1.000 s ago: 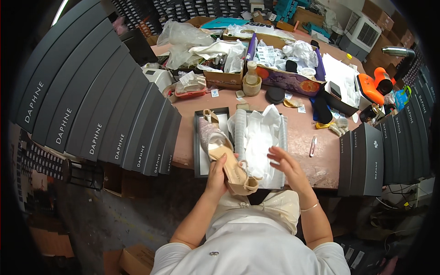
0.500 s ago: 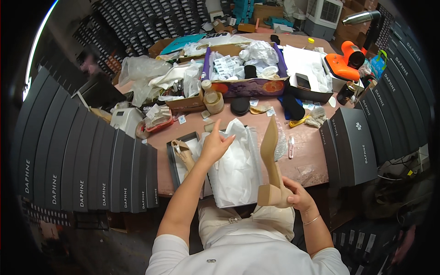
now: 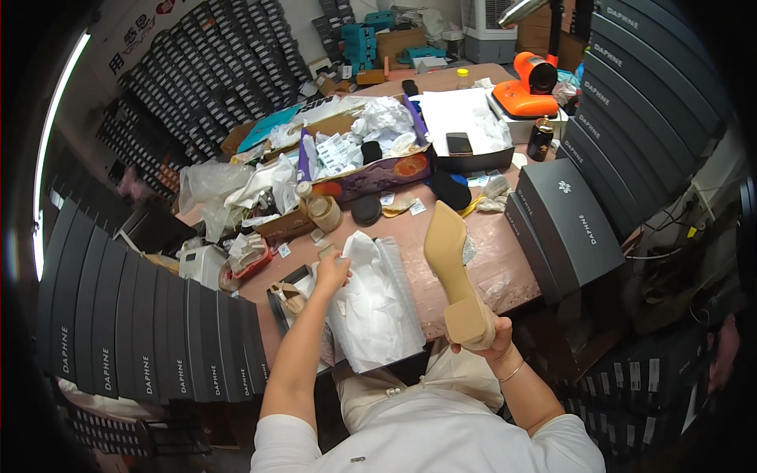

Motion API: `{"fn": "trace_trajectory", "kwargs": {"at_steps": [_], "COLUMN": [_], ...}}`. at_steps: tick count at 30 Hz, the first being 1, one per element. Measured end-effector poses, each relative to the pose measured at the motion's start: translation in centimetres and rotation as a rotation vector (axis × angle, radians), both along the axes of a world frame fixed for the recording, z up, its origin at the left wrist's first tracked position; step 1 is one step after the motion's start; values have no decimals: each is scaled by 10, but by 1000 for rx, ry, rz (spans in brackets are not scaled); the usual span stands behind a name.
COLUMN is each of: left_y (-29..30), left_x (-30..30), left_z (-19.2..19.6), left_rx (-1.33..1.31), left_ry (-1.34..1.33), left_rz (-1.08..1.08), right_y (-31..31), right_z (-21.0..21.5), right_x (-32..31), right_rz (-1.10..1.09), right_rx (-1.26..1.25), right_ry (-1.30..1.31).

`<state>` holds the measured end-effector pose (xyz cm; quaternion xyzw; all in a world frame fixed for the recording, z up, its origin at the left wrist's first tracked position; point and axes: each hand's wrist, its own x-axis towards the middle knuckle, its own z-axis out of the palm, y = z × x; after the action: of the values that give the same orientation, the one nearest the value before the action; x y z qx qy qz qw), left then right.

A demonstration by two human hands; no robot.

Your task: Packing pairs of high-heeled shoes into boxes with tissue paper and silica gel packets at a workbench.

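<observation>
My right hand (image 3: 482, 340) grips the block heel of a tan heeled shoe (image 3: 453, 268) and holds it sole-up over the table's near edge. My left hand (image 3: 333, 270) rests on the far end of the white tissue paper (image 3: 369, 303) inside an open shoe box (image 3: 392, 293) in front of me. A second tan shoe (image 3: 289, 298) lies just left of the box on its dark lid.
Grey shoe boxes (image 3: 561, 219) stand at the right of the pink table (image 3: 505, 260), and a long row of dark boxes (image 3: 142, 339) lines my left. Behind are a cluttered purple carton (image 3: 371, 169), a bottle (image 3: 319, 209), a phone (image 3: 458, 143) and an orange device (image 3: 527, 85).
My right hand has carried the tan shoe from the box area to the right and raised it sole-up. My left hand moved forward onto the tissue paper. The head view swung left.
</observation>
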<state>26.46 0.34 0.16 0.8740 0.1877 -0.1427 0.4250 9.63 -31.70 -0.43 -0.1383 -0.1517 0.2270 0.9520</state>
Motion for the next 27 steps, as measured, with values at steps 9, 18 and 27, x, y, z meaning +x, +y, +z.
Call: {"fn": "trace_trajectory", "kwargs": {"at_steps": [9, 18, 27], "left_y": [-52, -12, 5], "left_x": [-2, -46, -149], "left_z": [181, 125, 160], "left_rx": [140, 863, 679], "left_ry": [-963, -870, -958], "left_rz": [-614, -819, -1132], "right_y": [-9, -12, 69], "right_z": [10, 24, 57], "right_x": [-11, -35, 16], "right_rz": [72, 251, 443], "right_rx": [-37, -314, -254], "right_ry": [18, -135, -43]}}
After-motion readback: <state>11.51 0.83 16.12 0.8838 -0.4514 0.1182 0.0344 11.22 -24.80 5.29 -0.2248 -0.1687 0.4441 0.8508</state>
